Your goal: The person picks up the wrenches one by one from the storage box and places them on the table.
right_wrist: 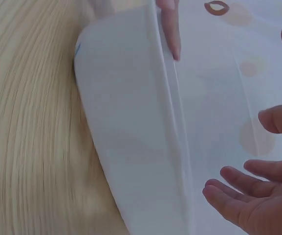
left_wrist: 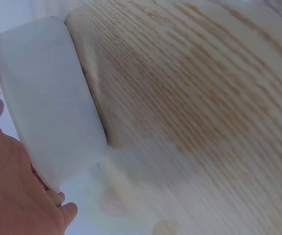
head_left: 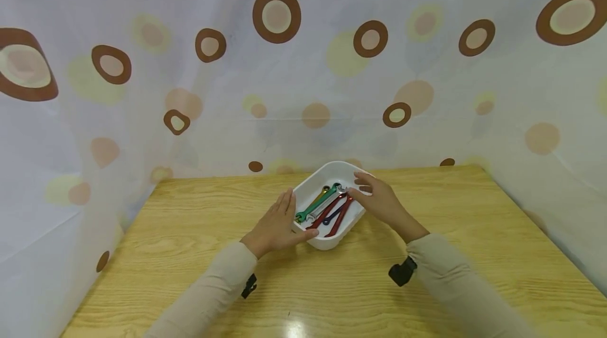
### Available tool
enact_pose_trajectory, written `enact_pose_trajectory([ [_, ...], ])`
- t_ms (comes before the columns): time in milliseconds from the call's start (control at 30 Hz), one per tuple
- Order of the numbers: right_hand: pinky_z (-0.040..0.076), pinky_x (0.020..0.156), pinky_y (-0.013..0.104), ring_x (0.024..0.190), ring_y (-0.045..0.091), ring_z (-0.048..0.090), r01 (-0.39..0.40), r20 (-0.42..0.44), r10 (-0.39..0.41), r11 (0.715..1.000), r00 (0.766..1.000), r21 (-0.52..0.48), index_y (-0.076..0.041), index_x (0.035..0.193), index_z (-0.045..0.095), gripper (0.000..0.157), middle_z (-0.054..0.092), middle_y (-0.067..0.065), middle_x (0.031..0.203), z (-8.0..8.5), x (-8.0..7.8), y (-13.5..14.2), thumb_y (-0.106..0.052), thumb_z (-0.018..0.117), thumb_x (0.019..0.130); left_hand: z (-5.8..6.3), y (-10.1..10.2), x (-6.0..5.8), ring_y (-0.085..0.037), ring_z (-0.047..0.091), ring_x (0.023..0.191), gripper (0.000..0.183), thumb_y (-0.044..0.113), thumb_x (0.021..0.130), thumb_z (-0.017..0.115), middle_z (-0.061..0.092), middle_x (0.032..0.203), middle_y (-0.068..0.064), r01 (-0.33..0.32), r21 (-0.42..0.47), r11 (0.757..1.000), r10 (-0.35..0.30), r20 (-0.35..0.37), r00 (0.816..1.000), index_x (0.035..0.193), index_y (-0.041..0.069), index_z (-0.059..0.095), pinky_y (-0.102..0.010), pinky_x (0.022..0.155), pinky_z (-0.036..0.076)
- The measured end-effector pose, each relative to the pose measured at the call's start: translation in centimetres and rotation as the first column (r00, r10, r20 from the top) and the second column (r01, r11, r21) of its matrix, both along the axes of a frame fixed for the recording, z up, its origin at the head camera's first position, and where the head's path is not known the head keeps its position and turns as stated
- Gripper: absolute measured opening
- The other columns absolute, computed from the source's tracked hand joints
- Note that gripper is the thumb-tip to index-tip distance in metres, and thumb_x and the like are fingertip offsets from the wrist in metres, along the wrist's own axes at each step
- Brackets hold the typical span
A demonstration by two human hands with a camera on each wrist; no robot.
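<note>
A white plastic tray (head_left: 327, 244) sits at an angle on the table, holding several wrenches. Among them are a green wrench (head_left: 313, 204), a silver wrench (head_left: 324, 205), two red ones, a dark blue wrench (head_left: 334, 215) and a partly covered gold wrench (head_left: 321, 194). Against the tray's left side lies my left hand (head_left: 276, 226), fingers straight, thumb over the near rim; the left wrist view shows the tray's outer wall (left_wrist: 53, 93) beside it. My right hand (head_left: 381, 200) hovers by the right rim with fingers loosely bent; in the right wrist view it stands apart from the rim, holding nothing.
The wood-grained table (head_left: 199, 254) extends around the tray to both sides and toward me. A white curtain (head_left: 227, 90) with brown and yellow circles hangs behind the table and along its sides. Black straps (head_left: 402, 271) circle the wrists.
</note>
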State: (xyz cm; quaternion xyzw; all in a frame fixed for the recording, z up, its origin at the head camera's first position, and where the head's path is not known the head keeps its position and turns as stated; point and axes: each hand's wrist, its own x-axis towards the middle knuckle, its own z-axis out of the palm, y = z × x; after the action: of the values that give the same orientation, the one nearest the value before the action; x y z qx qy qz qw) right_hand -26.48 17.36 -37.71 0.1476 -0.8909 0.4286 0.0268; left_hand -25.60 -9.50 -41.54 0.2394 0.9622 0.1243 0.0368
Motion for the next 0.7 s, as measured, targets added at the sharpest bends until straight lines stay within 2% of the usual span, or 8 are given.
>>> enact_pose_trajectory([
  [200, 0.046, 0.097, 0.048, 0.119, 0.039, 0.052, 0.054, 0.18, -0.031, 0.991, 0.983, -0.124, 0.004, 0.142, 0.04, 0.054, 0.052, 0.027, 0.132, -1.4, -2.0, -3.1, -0.026, 0.053, 0.099, -0.1, 0.0, -0.1, -0.034, 0.005, 0.147, 0.107, 0.071, 0.087, 0.045, -0.002, 0.159, -0.02, 0.0, -0.002, 1.0, 0.0, 0.003, 1.0, 0.151, -0.006, 0.006, -0.044, 0.117, 0.016],
  [367, 0.047, 0.095, 0.044, 0.117, 0.037, 0.054, 0.159, 0.326, -0.094, 0.971, 0.941, -0.179, 0.004, 0.141, 0.042, 0.055, 0.048, 0.026, 0.138, -2.2, -3.2, -5.1, -0.028, 0.054, 0.098, 0.0, 0.1, 0.0, -0.034, 0.005, 0.147, 0.108, 0.072, 0.087, 0.044, -0.001, 0.159, -0.019, -0.007, -0.009, 1.0, 0.007, 0.003, 1.0, 0.151, -0.006, 0.007, -0.043, 0.117, 0.016],
  [467, 0.047, 0.096, 0.043, 0.118, 0.036, 0.054, 0.2, 0.355, -0.13, 0.965, 0.926, -0.169, 0.004, 0.14, 0.045, 0.054, 0.049, 0.025, 0.137, -2.4, -3.7, -5.9, -0.027, 0.055, 0.097, 0.1, 0.1, 0.0, -0.034, 0.006, 0.147, 0.108, 0.072, 0.087, 0.044, 0.0, 0.159, -0.02, -0.003, -0.007, 1.0, 0.003, -0.001, 1.0, 0.15, -0.006, 0.007, -0.043, 0.117, 0.016],
  [533, 0.046, 0.097, 0.043, 0.119, 0.035, 0.053, 0.199, 0.355, -0.137, 0.969, 0.925, -0.145, 0.003, 0.139, 0.046, 0.053, 0.05, 0.024, 0.136, -2.6, -4.0, -6.2, -0.027, 0.057, 0.096, 0.1, 0.1, 0.0, -0.035, 0.006, 0.147, 0.107, 0.072, 0.087, 0.045, 0.0, 0.159, -0.021, 0.002, -0.002, 1.0, -0.002, -0.006, 1.0, 0.15, -0.007, 0.007, -0.044, 0.117, 0.017],
  [700, 0.045, 0.098, 0.045, 0.121, 0.035, 0.052, 0.149, 0.357, -0.085, 0.976, 0.93, -0.156, 0.002, 0.138, 0.048, 0.05, 0.049, 0.023, 0.137, -3.2, -4.4, -6.3, -0.023, 0.057, 0.096, -0.1, 0.0, 0.0, -0.035, 0.006, 0.146, 0.107, 0.071, 0.087, 0.045, 0.001, 0.159, -0.021, 0.002, -0.006, 1.0, -0.002, -0.016, 1.0, 0.15, -0.007, 0.007, -0.043, 0.117, 0.016],
])
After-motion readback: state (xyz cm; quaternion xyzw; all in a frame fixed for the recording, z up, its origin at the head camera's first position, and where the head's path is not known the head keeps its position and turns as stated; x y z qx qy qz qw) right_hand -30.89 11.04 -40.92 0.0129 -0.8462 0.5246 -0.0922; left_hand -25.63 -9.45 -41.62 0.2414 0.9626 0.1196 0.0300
